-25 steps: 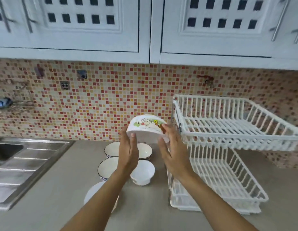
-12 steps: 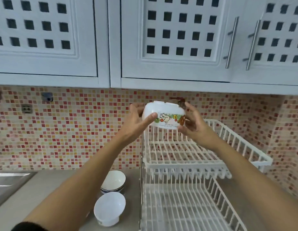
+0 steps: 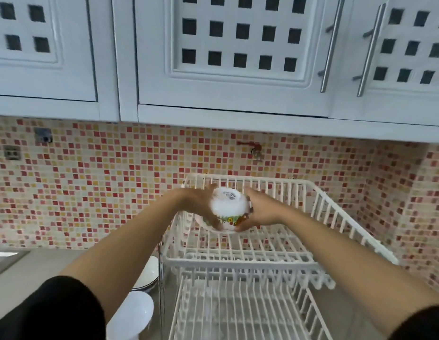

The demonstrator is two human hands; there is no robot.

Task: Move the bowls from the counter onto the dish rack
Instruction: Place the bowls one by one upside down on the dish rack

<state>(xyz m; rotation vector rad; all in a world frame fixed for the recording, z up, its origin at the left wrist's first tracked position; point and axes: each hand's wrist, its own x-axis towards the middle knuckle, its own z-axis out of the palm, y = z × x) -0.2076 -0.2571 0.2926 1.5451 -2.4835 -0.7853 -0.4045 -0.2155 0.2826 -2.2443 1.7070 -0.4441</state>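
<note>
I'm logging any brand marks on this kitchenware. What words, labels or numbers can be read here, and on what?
Nothing is legible.
Upturned base of the bowl, held between the left hand and right hand over the dish rack's top tier: a dark printed mark, too blurred to read.
Bowl's side: cartoon pictures, no readable text.
Cabinets, tiles: no text.

Motion blur smears the left hand (image 3: 201, 207) and the upturned bowl (image 3: 227, 209); whether the bowl touches the rack (image 3: 319, 204) is unclear. The forearm hides most of two counter bowls (image 3: 140, 303)
</note>
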